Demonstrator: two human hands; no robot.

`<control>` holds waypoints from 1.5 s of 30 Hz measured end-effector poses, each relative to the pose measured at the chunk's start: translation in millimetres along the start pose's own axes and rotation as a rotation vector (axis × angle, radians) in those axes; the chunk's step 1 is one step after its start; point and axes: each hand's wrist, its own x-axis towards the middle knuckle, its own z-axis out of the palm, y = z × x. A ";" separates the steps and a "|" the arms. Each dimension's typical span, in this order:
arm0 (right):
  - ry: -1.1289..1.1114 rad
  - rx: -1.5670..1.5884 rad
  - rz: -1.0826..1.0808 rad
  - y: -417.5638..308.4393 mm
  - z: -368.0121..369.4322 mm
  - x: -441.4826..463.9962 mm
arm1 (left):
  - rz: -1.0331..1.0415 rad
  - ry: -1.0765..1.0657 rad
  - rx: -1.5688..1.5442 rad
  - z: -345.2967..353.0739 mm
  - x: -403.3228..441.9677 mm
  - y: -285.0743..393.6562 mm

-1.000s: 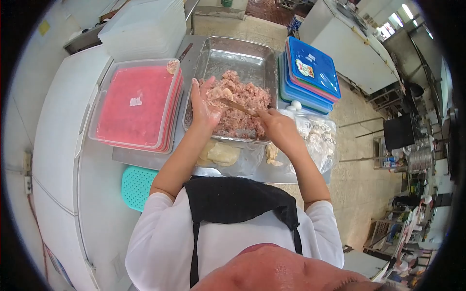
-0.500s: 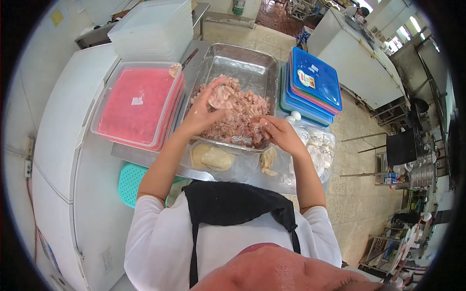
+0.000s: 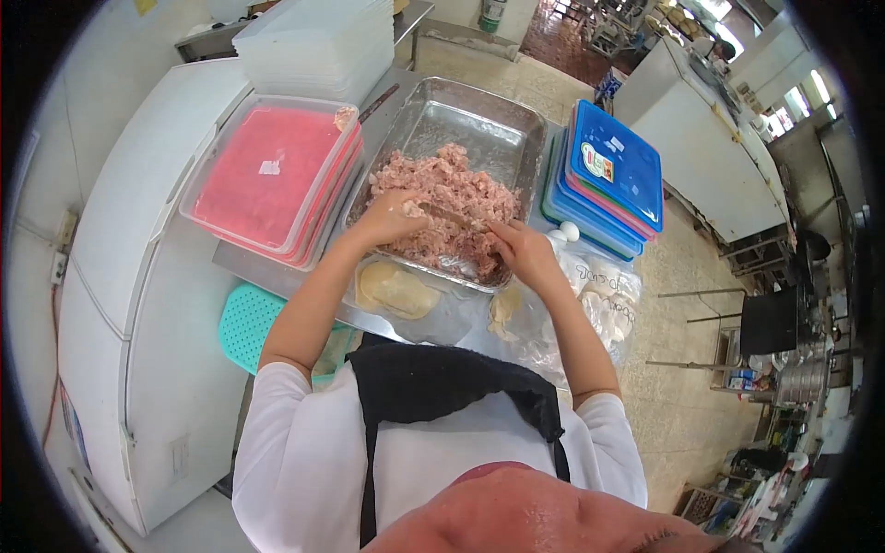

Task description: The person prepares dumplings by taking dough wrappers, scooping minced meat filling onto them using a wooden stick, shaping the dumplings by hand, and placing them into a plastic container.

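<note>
A metal tray [image 3: 484, 115] holds a heap of ground meat [image 3: 452, 184] in its near half. My left hand [image 3: 392, 219] is at the tray's left side, fingers curled on the meat; what they hold, if anything, is hidden. My right hand [image 3: 521, 247] is closed on the end of a flat spatula [image 3: 444, 215], which lies across the meat toward my left hand. Just below the tray are flat dough rounds [image 3: 396, 290] on clear plastic and a smaller dough piece [image 3: 503, 311].
Pink-lidded containers [image 3: 267, 175] stand left, stacked clear boxes [image 3: 318, 46] behind them. Blue-lidded containers [image 3: 618, 157], white eggs [image 3: 569, 231] and bagged dough [image 3: 604, 295] are right. A turquoise basket [image 3: 247, 324] sits below the table's left edge. A white freezer [image 3: 701, 120] stands farther right.
My left hand has gone from open and raised over the meat to curled down on it. My right hand still holds the spatula. The camera view has shifted.
</note>
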 end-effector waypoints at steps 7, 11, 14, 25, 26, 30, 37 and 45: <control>-0.121 -0.368 0.181 12.6 30.4 -2.2 | -0.106 -0.091 0.001 2.8 0.8 4.5; -0.130 -0.124 0.267 23.0 -7.2 -21.5 | 0.143 0.051 -0.110 -9.5 -20.1 12.7; 0.006 0.338 0.271 -14.2 -45.0 -28.4 | 0.246 -0.030 -0.103 -33.8 -25.3 58.2; 0.133 -0.167 0.169 -94.5 -35.9 -11.4 | 0.098 -0.227 0.017 -44.9 7.3 43.5; 0.167 -0.155 0.142 -89.0 -20.0 -8.4 | 0.084 -0.261 0.016 -46.0 13.6 35.2; 0.136 -0.159 0.228 -28.3 37.3 -11.0 | 0.160 -0.267 -0.022 -43.2 19.8 -7.4; 0.160 0.197 0.465 -101.5 -14.0 -15.0 | 0.450 -0.152 -0.196 -116.4 -4.9 35.2; 0.175 -0.125 0.240 -191.1 -6.7 45.0 | 0.340 -0.374 -0.144 -148.2 7.3 -7.4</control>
